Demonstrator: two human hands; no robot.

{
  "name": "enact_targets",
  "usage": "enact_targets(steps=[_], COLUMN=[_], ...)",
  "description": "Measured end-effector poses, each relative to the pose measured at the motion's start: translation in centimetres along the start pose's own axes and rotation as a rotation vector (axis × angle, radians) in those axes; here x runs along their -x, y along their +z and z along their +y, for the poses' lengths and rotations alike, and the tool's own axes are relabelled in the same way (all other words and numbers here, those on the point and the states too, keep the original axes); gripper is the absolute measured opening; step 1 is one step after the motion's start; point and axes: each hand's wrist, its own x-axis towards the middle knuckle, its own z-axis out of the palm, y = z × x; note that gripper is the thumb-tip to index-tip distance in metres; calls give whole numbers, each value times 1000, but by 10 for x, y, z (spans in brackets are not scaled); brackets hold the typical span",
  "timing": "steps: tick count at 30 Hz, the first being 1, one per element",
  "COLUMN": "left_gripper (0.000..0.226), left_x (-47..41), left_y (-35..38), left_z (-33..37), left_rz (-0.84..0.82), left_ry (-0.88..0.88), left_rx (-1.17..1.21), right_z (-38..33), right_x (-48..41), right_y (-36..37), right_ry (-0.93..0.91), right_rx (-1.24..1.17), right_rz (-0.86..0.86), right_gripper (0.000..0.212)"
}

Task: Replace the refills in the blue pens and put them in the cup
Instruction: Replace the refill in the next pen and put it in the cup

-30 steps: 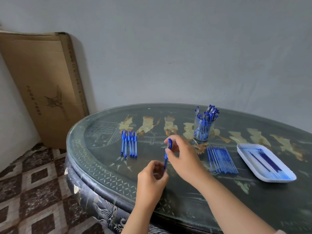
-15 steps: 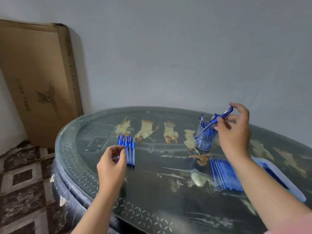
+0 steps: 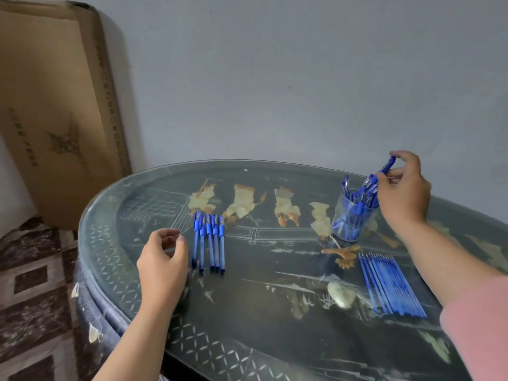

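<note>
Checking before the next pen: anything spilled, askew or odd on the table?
Nothing stands out. The cup is upright, the pens and refills lie in tidy rows, and the right hand holds one pen above the cup.

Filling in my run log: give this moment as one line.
right hand: lowering pen into cup | left hand: open, beside row of pens | refills: untouched on table

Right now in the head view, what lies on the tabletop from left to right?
Left hand → row of blue pens → clear cup of pens → right hand holding a pen over the cup; loose refills lie nearer, below the cup.
</note>
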Motion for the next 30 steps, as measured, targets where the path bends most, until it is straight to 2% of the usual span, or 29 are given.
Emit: enact_targets(steps=[7,14,16,18,20,22,23,27,30], left_gripper=[11,10,10,9,9,10,11,15,17], left_x=[-1,-4,-4,-4,-4,-4,-4,-3,-3], left_y=[1,3,4,4,4,4,4,3,2], left_z=[0,-4,-5,-4,-4,-4,-5,-6,-5], left_rz=[4,-1,-2,-3,-2,3,6,15,18], left_ry=[-17,-26,-30,-35,-34,-34,-35,-40,-46], left_rx=[9,-1,0,3,6,9,12,36,42], right_z=[14,15,12,6,-9,-31,-44,-84,-100], right_x=[-6,-7,-7,-1,15,42,59,139,172], right_y=[11,9,11,15,22,36,46,89,112], right_ry=[-2,-14,15,-7,-87,-184,-211,-138,43], right_rx=[300,474,448,369,247,139,96,10,-21], right_rz=[-140,-238,-198,-84,35,64,5,-504,-666], right_gripper=[22,40,39,36,31,23,19,14,24])
